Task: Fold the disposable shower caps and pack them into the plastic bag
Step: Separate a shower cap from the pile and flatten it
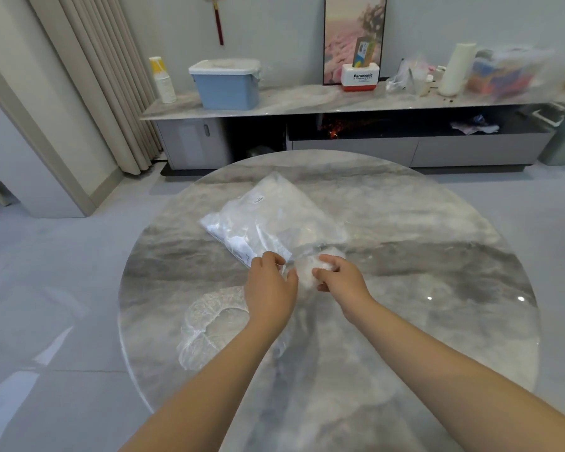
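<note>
A clear plastic bag (268, 220) with white caps inside lies flat on the round marble table (437, 256), its mouth toward me. My left hand (269, 282) pinches the bag's near edge at the opening. My right hand (338, 275) grips a bunched, folded white shower cap (307, 272) right at the bag's mouth. A second shower cap (209, 321), clear and crinkled with its elastic ring spread out, lies on the table under and left of my left forearm.
Beyond the table's far edge stands a long low cabinet (340, 102) carrying a blue lidded box (225, 83), stacked cups, a red-and-white box, a paper roll and bags. Curtains hang at the left. Pale tiled floor surrounds the table.
</note>
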Tool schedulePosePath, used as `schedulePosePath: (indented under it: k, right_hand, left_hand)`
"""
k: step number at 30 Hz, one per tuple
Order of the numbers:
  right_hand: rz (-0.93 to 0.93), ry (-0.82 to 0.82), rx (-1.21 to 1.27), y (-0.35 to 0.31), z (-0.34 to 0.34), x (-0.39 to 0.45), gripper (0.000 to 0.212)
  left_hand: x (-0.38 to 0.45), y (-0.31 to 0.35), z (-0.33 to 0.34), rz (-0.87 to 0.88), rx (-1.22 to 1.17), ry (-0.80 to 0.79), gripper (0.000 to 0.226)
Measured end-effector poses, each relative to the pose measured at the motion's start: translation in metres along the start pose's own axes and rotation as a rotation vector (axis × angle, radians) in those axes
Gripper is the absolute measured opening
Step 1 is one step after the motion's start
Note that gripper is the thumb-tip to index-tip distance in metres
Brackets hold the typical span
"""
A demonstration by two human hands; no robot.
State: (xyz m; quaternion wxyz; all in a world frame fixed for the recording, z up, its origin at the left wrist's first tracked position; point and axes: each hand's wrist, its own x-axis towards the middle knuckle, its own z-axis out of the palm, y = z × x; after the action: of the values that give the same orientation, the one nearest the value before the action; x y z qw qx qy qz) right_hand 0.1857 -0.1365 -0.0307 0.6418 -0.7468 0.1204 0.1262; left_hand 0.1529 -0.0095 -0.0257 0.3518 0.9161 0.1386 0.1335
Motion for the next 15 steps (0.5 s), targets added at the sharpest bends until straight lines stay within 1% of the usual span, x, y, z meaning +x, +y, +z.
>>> schedulePosePath:
  k: [3, 6, 8, 10, 12, 15]
  right_hand:
    - [0.096, -0.064, 0.033, 0.003, 0.005, 0.025, 0.043]
    - [0.064, -0.073, -0.074, 0.003, 0.011, 0.046, 0.043]
    - [0.009, -0.076, -0.168, 0.0, 0.014, 0.052, 0.042]
    - [-0.057, -0.063, -0.212, -0.003, 0.019, 0.062, 0.042]
    - [-0.118, -0.043, -0.207, -0.006, 0.024, 0.073, 0.044]
    - [-0.207, -0.068, -0.163, -0.004, 0.033, 0.084, 0.05]
  left_hand:
    - [0.016, -0.004, 0.012, 0.081, 0.175, 0.033, 0.033]
    - [0.03, -0.012, 0.023, 0.089, 0.332, 0.025, 0.034]
    - [0.035, -0.02, 0.028, 0.133, 0.338, 0.079, 0.03]
    - [0.04, -0.029, 0.034, 0.164, 0.321, 0.132, 0.024]
    - [0.043, -0.035, 0.036, 0.167, 0.274, 0.15, 0.014]
    - [0.045, -0.037, 0.036, 0.165, 0.204, 0.183, 0.01]
